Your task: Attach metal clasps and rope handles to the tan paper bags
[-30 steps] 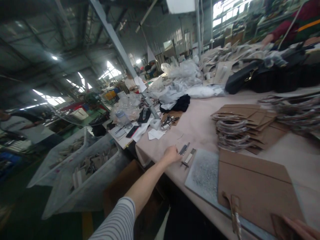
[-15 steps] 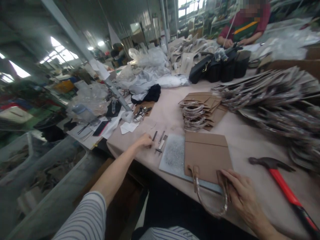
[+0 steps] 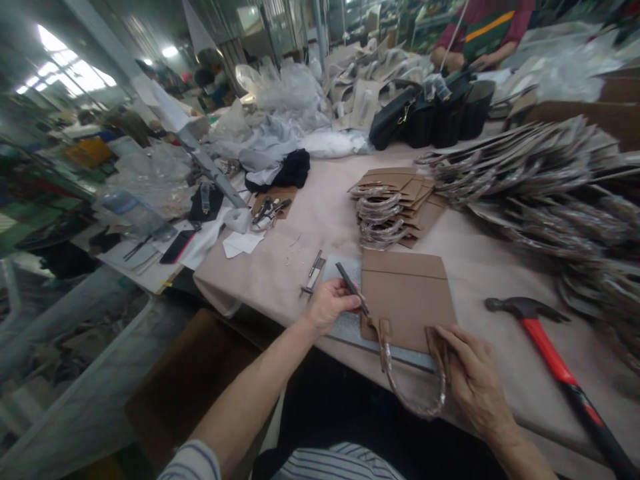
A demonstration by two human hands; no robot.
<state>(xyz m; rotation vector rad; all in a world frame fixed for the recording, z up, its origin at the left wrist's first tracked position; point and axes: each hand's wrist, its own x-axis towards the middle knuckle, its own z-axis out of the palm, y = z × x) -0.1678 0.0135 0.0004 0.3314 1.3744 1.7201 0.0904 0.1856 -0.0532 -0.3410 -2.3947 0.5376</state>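
Note:
My left hand [image 3: 329, 305] grips a dark metal punch [image 3: 349, 279], its lower tip close to the handle tab at the panel's lower left. The brown leather bag panel [image 3: 407, 290] lies flat on a pale blue-grey slab [image 3: 345, 327]. From its lower edge a plastic-wrapped handle [image 3: 415, 408] loops down over the table edge. My right hand [image 3: 475, 373] is closed on the handle's right end, at the panel's lower right corner. A thin metal rod [image 3: 316, 262] and a caliper-like tool [image 3: 313, 281] lie left of the slab.
A claw hammer [image 3: 550, 353] with a red and black grip lies at the right. Behind the slab is a stack of brown panels [image 3: 405, 193] with wrapped handles; larger piles [image 3: 540, 160] fill the right. Black bags [image 3: 435, 120] stand farther back, near a co-worker [image 3: 485, 40].
My left hand has picked up the dark punch from the table and brought it right, to the panel's left handle tab. My right hand keeps its place on the handle. The view has shifted slightly.

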